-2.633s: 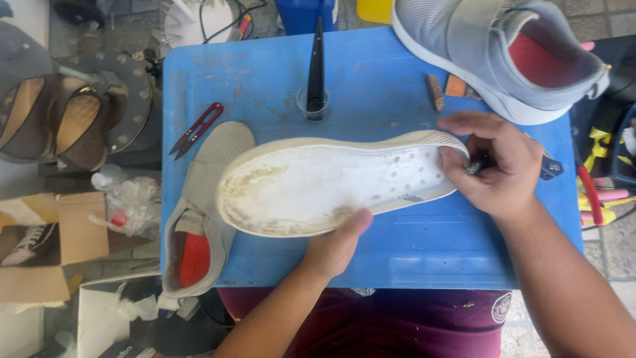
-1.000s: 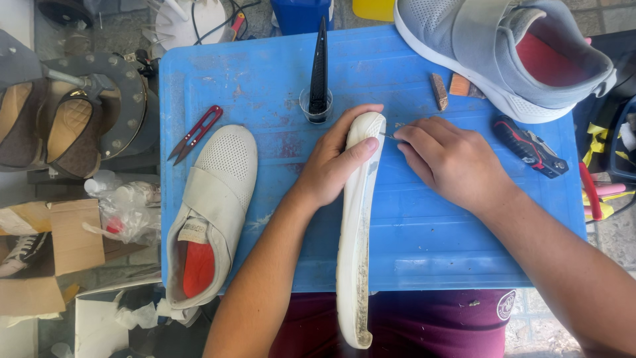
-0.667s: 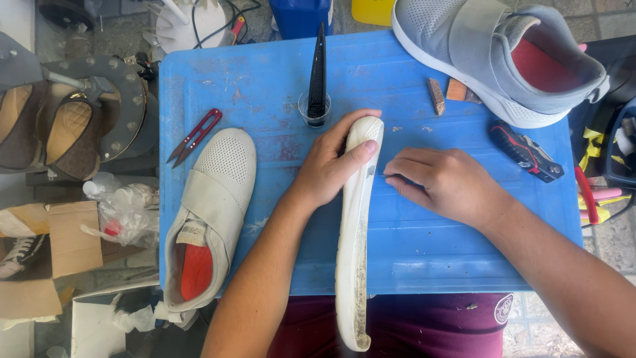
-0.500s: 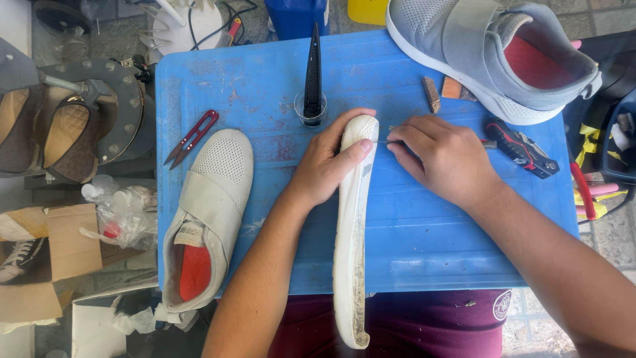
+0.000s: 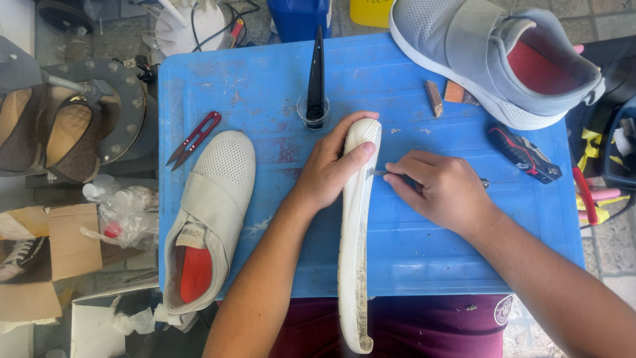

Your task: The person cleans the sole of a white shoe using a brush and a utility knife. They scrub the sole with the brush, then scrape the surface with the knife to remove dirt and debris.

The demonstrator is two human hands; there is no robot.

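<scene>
Left hand (image 5: 331, 174) wrapped around toe end of long white rubber shoe sole (image 5: 356, 232), thumb on top, sole stood on edge. Right hand (image 5: 442, 191) closed on thin metal blade (image 5: 379, 173), tip touching sole's side near toe. Sole runs down middle of blue plastic table (image 5: 411, 245), heel end past near edge, dirty yellowish inner face. Left of it, cream perforated strap shoe (image 5: 209, 215), red insole, heel overhanging edge. Grey strap sneaker (image 5: 493, 56) at far right corner. Red thread snips (image 5: 193, 138), black awl in small cup (image 5: 315, 79), black-red folding knife (image 5: 525, 153). Bare blue surface near right edge.
</scene>
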